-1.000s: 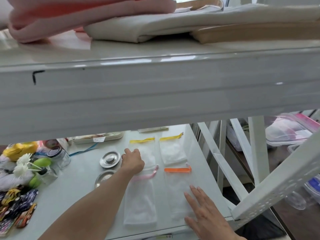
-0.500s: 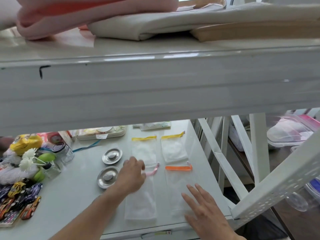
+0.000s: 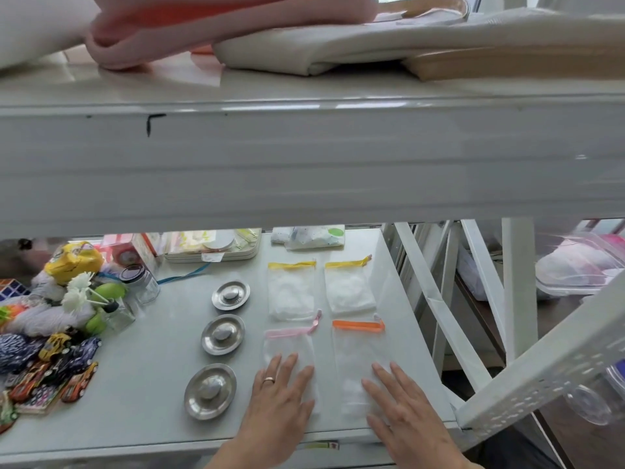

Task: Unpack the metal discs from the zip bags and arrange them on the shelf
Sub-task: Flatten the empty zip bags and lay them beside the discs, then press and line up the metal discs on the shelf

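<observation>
White shelf (image 3: pixel 142 384), lower frame: three metal discs (image 3: pixel 220 335) centre; toy clutter (image 3: pixel 50 360) left; left hand (image 3: pixel 280 397) and right hand (image 3: pixel 402 407), fingers spread, flat on zip bags (image 3: pixel 358 353).

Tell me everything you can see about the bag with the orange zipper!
The orange-zip bag is a clear, thin plastic pouch lying flat on the white shelf, its long side pointing away from the person. Its bright orange zip strip runs across the far end, with the slider at the strip's right end. It looks empty and slightly wrinkled. The right hand rests flat on its near end. The pink-zip bag lies beside it on the left, and a yellow-zip bag sits just behind it.
</observation>
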`<act>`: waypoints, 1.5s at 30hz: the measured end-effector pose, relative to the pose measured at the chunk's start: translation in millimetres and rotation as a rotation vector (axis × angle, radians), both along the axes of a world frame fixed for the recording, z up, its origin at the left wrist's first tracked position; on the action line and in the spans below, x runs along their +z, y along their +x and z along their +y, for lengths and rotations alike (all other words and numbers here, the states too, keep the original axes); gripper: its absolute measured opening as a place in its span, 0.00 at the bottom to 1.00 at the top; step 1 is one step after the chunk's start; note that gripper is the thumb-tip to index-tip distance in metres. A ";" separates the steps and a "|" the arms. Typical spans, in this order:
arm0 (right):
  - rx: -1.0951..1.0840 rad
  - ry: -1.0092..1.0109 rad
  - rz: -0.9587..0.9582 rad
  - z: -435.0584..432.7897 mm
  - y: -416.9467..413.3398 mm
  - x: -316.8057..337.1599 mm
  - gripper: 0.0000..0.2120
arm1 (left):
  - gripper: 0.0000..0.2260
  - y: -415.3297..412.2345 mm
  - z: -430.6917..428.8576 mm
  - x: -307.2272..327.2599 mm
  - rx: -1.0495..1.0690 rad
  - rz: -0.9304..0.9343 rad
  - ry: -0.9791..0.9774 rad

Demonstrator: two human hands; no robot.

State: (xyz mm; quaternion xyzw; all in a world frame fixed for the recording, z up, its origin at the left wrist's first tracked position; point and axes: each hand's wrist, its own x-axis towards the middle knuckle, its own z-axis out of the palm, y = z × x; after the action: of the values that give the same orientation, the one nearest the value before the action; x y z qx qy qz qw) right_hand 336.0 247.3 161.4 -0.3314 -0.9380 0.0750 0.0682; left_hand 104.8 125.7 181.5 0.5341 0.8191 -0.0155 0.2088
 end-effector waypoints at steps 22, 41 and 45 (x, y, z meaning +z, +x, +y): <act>-0.092 0.023 0.217 -21.6 -28.9 32.2 0.26 | 0.21 -43.7 -10.7 44.1 0.132 -0.101 0.392; 0.156 -0.098 0.146 -161.3 -225.7 18.3 0.25 | 0.30 -235.5 33.3 51.3 -0.251 0.044 -0.114; 0.097 -0.116 0.141 -168.4 -226.3 15.1 0.25 | 0.32 -236.9 40.8 46.6 -0.255 0.047 -0.134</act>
State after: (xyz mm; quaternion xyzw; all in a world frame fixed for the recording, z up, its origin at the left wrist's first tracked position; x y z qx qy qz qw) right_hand 109.7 78.9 176.4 -0.2829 -0.9399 0.1558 0.1111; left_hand -132.1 166.5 228.1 0.6180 0.7466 -0.1090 0.2210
